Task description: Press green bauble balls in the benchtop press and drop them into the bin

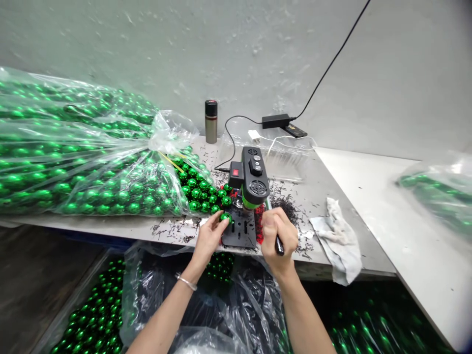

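My left hand (211,232) pinches a shiny green ball (225,218) between thumb and fingertips, above the left side of a dark slotted base plate (239,236). Wrapped in a fist around a black handle (279,246) is my right hand (277,233), just right of the plate. Over the plate stands a small black machine (254,172) with round vents, knobs and a red switch; a green ring shows beneath its head. Whatever lies directly under the head is mostly hidden. Several loose green balls (201,191) spill from a bag's mouth beside my left hand.
A large clear bag (73,162) of green balls fills the table's left side. Behind stand a flask (211,123) and a power adapter (276,121) with cables. Black scraps (285,206) litter the tabletop. A cloth (339,241) hangs over the front edge. More balls (96,305) lie below.
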Available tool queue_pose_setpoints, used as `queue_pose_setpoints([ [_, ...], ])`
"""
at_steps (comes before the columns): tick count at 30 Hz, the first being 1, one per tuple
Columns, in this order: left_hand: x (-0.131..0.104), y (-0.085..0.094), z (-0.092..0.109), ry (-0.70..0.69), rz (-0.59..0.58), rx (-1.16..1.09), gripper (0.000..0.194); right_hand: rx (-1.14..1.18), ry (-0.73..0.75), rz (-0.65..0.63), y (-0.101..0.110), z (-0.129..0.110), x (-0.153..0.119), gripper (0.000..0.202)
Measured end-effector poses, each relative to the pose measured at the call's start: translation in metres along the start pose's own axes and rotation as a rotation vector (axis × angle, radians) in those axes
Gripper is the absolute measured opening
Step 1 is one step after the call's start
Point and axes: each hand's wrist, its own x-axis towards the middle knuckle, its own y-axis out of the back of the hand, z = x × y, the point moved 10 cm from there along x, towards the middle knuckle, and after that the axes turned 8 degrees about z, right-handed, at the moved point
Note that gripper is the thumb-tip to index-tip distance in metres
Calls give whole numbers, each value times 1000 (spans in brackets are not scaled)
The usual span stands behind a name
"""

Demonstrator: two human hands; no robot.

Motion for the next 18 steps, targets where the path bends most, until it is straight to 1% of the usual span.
queue_pose_setpoints([
  [2,2,-12,7,-153,-4,173,43,-7,-9,-10,0,0,4,28],
  [5,-3,-27,27,-443,-10,391,34,-11,-13,-22,0,-1,8,28],
  [7,-8,-36,34,-565,-40,482,31,-14,-4,-26,0,-2,8,28],
  [9,-11,-42,38,-629,-72,535,29,-19,3,-29,-1,-2,7,28],
  [12,-12,-48,39,-676,-92,573,29,-14,-4,-22,0,-1,4,27],
  [18,-8,-48,32,-659,-78,554,29,-1,6,-1,2,4,-8,24],
])
